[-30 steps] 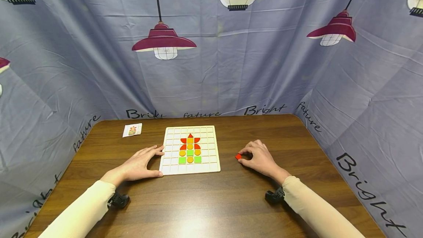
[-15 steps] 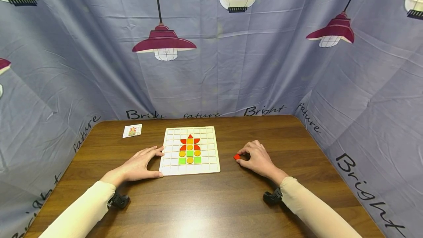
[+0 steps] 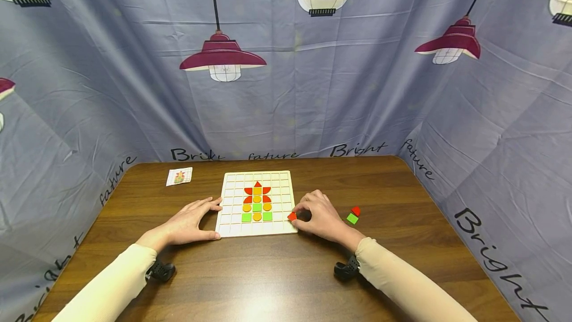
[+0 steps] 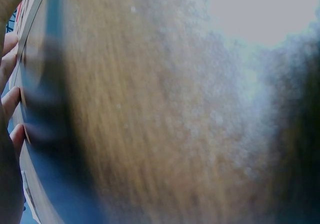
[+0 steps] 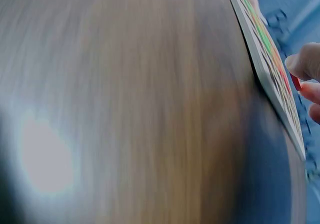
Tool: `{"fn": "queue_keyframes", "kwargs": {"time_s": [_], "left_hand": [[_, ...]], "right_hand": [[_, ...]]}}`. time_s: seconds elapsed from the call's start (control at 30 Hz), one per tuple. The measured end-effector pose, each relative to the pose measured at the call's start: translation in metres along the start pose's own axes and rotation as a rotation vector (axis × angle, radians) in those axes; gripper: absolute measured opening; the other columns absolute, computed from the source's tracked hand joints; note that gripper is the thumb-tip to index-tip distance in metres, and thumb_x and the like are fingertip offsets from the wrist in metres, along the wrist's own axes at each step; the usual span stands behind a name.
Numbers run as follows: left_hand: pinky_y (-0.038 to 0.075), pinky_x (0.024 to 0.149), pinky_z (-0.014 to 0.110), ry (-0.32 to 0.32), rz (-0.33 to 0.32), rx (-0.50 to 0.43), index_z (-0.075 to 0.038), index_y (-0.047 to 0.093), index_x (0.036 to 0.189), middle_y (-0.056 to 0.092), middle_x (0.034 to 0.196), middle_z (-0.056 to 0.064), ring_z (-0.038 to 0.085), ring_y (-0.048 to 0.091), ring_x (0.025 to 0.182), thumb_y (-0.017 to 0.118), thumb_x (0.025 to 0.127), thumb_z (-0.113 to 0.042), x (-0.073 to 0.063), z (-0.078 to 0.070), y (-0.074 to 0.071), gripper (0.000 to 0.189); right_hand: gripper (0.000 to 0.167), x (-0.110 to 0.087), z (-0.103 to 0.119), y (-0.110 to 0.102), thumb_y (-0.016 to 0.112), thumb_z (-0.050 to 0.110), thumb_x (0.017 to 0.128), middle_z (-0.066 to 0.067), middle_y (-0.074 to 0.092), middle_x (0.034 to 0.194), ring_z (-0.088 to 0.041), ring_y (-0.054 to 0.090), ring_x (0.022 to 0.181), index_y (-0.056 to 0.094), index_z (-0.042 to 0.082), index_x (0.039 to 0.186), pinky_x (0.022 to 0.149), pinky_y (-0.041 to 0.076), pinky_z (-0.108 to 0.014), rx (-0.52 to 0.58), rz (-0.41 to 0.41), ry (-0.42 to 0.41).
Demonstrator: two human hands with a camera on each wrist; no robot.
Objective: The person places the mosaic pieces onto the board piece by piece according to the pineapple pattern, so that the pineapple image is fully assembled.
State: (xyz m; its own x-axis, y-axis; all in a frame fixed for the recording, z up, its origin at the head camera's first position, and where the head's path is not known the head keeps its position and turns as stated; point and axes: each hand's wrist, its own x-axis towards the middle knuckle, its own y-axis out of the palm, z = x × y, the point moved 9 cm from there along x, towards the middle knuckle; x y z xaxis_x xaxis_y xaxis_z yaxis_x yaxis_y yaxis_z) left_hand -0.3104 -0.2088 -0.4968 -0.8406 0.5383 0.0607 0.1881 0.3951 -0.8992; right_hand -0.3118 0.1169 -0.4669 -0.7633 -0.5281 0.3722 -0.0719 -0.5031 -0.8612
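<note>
My right hand pinches a small red tile between thumb and fingertips, over the right edge of a white gridded board. In the right wrist view, a sliver of the red tile shows between the fingers. On the board, green squares, orange discs and red pieces make a figure topped by a red triangle. My left hand rests along the board's left side, fingers spread, with fingertips and thumb at its edge.
A picture card with a similar coloured figure lies at the back left of the wooden table. To the right of my right hand lie a loose red piece and a green square. A printed curtain hangs behind.
My right hand has moved left with the red tile, from the bare table to the board's right edge. Two loose pieces behind it have come into view. My left hand has stayed put.
</note>
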Motion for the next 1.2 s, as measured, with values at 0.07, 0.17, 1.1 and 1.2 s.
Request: {"fn": "queue_keyframes", "kwargs": {"time_s": [0.07, 0.17, 1.1, 1.2], "left_hand": [[0.024, 0.117, 0.063, 0.0, -0.002, 0.0, -0.017, 0.05, 0.15, 0.041, 0.16, 0.008, 0.036, 0.032, 0.149, 0.076, 0.081, -0.066, 0.0, -0.001, 0.0, 0.089], [0.024, 0.117, 0.062, -0.006, -0.003, -0.008, -0.017, 0.051, 0.15, 0.041, 0.16, 0.008, 0.036, 0.032, 0.149, 0.077, 0.08, -0.065, -0.001, -0.001, -0.001, 0.088], [0.026, 0.115, 0.065, 0.017, -0.024, 0.0, -0.015, 0.055, 0.146, 0.042, 0.16, 0.01, 0.038, 0.035, 0.147, 0.077, 0.082, -0.063, 0.0, -0.005, -0.004, 0.083], [0.026, 0.115, 0.064, 0.011, -0.017, 0.006, -0.016, 0.055, 0.145, 0.042, 0.16, 0.009, 0.037, 0.035, 0.147, 0.077, 0.081, -0.064, 0.0, -0.005, -0.004, 0.083]], "right_hand": [[0.022, 0.005, 0.013, 0.007, 0.084, 0.039, 0.078, 0.011, 0.062, 0.092, -0.012, 0.049, 0.099, 0.078, 0.026, 0.096, 0.087, 0.041, -0.036, 0.006, 0.008, -0.029], [0.021, 0.012, 0.03, 0.018, 0.082, 0.04, 0.079, 0.011, 0.063, 0.091, -0.012, 0.048, 0.097, 0.078, 0.027, 0.095, 0.085, 0.04, -0.034, 0.01, 0.021, -0.063], [0.022, 0.023, 0.048, 0.039, 0.085, 0.046, 0.077, 0.014, 0.061, 0.086, -0.013, 0.049, 0.093, 0.077, 0.027, 0.085, 0.084, 0.041, -0.033, -0.081, 0.005, -0.044], [0.019, 0.023, 0.048, 0.039, 0.085, 0.043, 0.078, 0.014, 0.061, 0.085, -0.013, 0.049, 0.093, 0.077, 0.027, 0.083, 0.084, 0.041, -0.034, -0.078, 0.0, -0.043]]}}
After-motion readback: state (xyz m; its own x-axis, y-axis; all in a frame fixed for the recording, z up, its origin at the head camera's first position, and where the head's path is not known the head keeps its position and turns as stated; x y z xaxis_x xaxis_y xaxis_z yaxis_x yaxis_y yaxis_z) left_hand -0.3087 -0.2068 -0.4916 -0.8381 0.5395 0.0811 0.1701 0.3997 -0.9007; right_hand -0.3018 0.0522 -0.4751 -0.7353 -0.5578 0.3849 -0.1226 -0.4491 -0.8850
